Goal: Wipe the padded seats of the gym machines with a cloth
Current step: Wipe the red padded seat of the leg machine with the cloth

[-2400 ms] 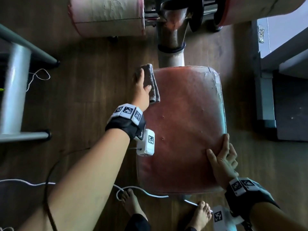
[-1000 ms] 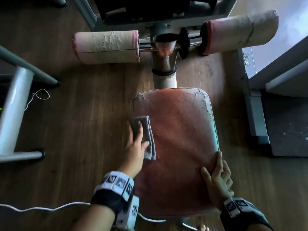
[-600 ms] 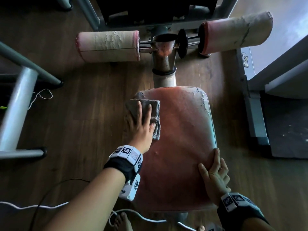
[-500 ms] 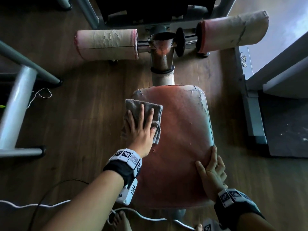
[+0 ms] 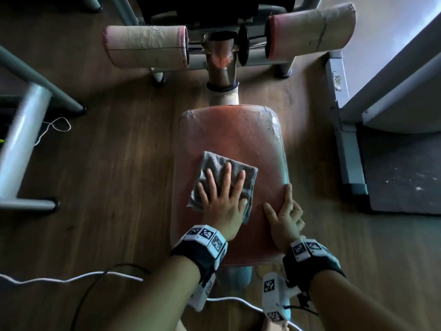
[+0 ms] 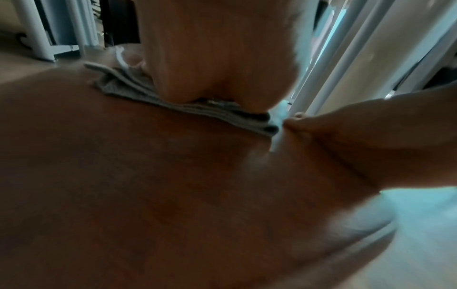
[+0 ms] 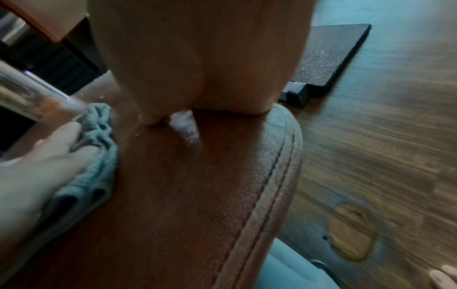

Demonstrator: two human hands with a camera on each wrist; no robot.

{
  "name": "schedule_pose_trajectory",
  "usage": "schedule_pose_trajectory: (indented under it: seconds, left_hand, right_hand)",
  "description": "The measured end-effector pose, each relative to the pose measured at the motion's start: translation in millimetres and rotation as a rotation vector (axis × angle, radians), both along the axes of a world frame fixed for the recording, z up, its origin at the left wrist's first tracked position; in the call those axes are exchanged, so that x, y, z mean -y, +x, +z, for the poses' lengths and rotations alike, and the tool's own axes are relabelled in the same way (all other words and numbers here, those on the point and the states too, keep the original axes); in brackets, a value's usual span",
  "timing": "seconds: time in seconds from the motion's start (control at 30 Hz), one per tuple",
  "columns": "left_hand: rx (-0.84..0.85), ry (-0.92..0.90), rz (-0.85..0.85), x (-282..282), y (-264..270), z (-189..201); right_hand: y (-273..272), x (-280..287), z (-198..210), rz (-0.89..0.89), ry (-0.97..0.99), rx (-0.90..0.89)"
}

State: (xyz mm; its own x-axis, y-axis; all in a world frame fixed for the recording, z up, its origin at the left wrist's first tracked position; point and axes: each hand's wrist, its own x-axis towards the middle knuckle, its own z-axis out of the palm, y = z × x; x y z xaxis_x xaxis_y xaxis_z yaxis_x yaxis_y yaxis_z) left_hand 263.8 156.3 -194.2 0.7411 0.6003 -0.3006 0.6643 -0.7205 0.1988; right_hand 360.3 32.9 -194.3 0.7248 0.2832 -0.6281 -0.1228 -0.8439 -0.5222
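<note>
— What's worn on the arms?
— Bare forearms, each with a black wristband [image 5: 195, 256] topped by white blocks printed with black square markers.
— Anything under them?
— A white camera unit [image 5: 274, 299], also marker-tagged, with a thin black cable.

Worn, cracked leatherette seat [image 5: 238, 139], fuzzy terry cloth [image 5: 214, 163], matt wood-grain floor [image 5: 119, 187].
</note>
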Motion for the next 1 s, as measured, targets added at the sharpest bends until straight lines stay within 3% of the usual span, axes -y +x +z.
schedule_pose_trajectory:
  seconds: [0.2, 0.3, 0.4, 0.47, 0.53, 0.6, 0.7, 0.77, 0.83, 1.0]
  left_hand:
    - [0.004, -0.184, -0.078, 29.2, -16.8, 28.6]
    - [0.214, -0.228, -0.015, 14.8, -41.0, 44.4]
    - [0.478, -0.143, 0.12, -8.2, -77.2, 46.2]
    - [0.523, -0.122, 0.236, -21.5, -100.6, 43.9]
    - [0.436, -0.183, 0.321, -27.0, -119.1, 39.9]
    - [0.315, -0.235, 0.308, -23.9, -131.9, 31.5]
    - [0.148, -0.217, 0.208, -17.4, -138.2, 23.1]
    - [0.008, -0.224, 0.187, -19.7, -134.7, 25.0]
    - [-0.126, -0.232, 0.176, -22.5, -131.1, 27.9]
    - [-0.287, -0.189, 0.17, -23.2, -126.9, 30.5]
  right_hand:
    - [5.9, 10.3, 9.8, 0.028, 0.086, -0.045]
    - [8.9, 13.1, 12.1, 0.048, 0.121, -0.078]
    - [15.6, 11.1, 19.4, 0.037, 0.144, -0.088]
    - [17.9, 5.1, 24.8, 0.001, 0.115, -0.044]
    - [15.1, -5.4, 29.5, -0.035, 0.076, 0.092]
    - [4.1, -17.8, 32.4, 0.072, 0.052, 0.317]
    - [-21.8, -35.7, 34.9, 0.573, 0.118, 0.577]
    - [-36.9, -41.4, 32.4, 0.942, 0.11, 0.613]
    - [-42.7, -41.2, 26.8, 1.133, 0.037, 0.611]
    - [-22.6, -42.0, 18.3, 1.071, -0.081, 0.566]
